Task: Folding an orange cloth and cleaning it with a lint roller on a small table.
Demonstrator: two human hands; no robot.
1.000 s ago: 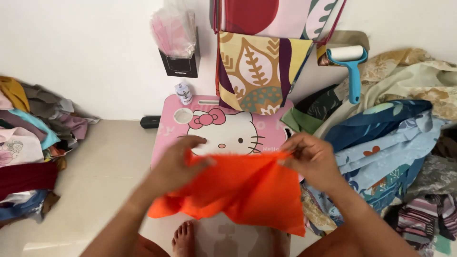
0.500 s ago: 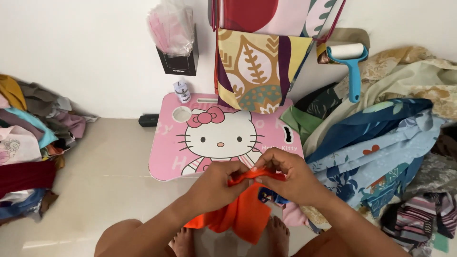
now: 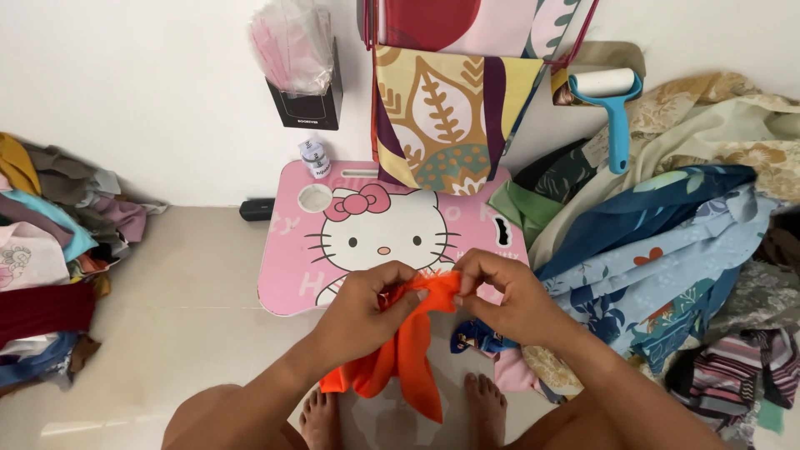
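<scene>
Both hands pinch the top of an orange cloth [image 3: 408,354] that hangs gathered in a narrow bunch over my feet. My left hand [image 3: 364,312] grips it from the left, my right hand [image 3: 506,297] from the right, fingertips almost meeting. The cloth hangs in front of the near edge of a small pink table [image 3: 287,254] with a white cartoon cat printed on its top.
A patterned cloth [image 3: 446,117] hangs from a rack behind the table. A small bottle [image 3: 315,157] stands at the table's back left. A black holder of pink bags [image 3: 304,71] and a blue lint roller [image 3: 612,104] hang on the wall. Clothes are piled left [image 3: 50,250] and right [image 3: 667,250].
The orange cloth, spread wide between the hands a second ago, has been folded and gathered into a narrow hanging bunch. Both hands have come together at its top.
</scene>
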